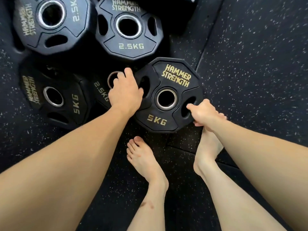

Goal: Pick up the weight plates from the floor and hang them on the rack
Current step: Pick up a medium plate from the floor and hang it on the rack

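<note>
Now both hands (125, 93) (202, 114) grip 5KG plate (168, 77), face up, text twd wearer.

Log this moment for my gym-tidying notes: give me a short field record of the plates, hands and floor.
held plate: 5 kg plate, gripped by both hands at its handle slots
left hand: left hand, fingers curled into the plate's left slot
right hand: right hand, fingers hooked in the right slot
other plates: second 5 kg plate; 2.5 kg plates at top left, top centre and one partly hidden under the left hand
floor: speckled rubber floor
feet: bare, below the held plate
rack: not in view
</note>
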A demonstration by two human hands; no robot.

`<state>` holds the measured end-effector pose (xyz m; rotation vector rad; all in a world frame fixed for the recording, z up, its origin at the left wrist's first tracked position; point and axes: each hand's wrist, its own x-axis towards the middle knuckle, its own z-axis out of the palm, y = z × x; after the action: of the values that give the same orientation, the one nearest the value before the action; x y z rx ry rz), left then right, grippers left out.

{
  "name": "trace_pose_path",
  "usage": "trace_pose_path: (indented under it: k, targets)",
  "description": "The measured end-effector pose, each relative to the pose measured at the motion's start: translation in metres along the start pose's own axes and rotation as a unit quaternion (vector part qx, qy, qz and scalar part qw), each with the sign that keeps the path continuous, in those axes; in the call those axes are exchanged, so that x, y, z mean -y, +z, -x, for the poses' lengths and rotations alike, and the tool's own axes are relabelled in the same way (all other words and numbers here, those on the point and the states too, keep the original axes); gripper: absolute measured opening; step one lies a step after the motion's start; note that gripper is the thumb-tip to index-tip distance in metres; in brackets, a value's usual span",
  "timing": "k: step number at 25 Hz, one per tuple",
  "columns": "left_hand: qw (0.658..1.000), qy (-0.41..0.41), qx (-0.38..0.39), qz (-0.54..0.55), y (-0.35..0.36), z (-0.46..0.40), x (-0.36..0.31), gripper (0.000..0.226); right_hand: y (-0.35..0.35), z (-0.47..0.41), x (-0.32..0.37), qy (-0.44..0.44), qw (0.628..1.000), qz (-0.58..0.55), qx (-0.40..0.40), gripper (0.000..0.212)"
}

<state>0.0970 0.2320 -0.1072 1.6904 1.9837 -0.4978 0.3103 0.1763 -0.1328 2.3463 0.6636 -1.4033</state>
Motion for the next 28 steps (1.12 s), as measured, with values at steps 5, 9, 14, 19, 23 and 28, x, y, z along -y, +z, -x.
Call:
trace_pose_path:
  k: [5,9,14,19,23,28]
  targets:
    - [0.995,0.024,-0.043,-0.092,0.016,-0.005,-0.007,0.043,0.011,-0.012,0.001,-0.01,0.998,0.003,-0.069,0.047]
    - [0.999,-0.003,-0.005,-0.032,0.002,-0.005,-0.016,0.04,0.009,-0.004,-0.004,-0.015,0.996,0.008,-0.086,0.046]
    - [0.986,-0.031,0.098,0.134,-0.034,0.019,0.004,0.043,-0.012,0.027,-0.013,-0.067,0.996,-0.021,-0.058,0.053]
    - [0.928,-0.152,0.144,0.309,-0.068,0.07,0.023,0.038,-0.057,0.083,-0.009,-0.121,0.991,-0.027,-0.042,0.034]
    - [0.868,-0.196,0.147,0.431,-0.106,0.127,0.026,0.03,-0.094,0.145,-0.004,-0.167,0.98,-0.108,0.014,0.03]
    - [0.747,-0.228,0.102,0.616,-0.192,0.21,0.028,0.032,-0.152,0.255,-0.001,-0.194,0.966,-0.166,0.04,0.022]
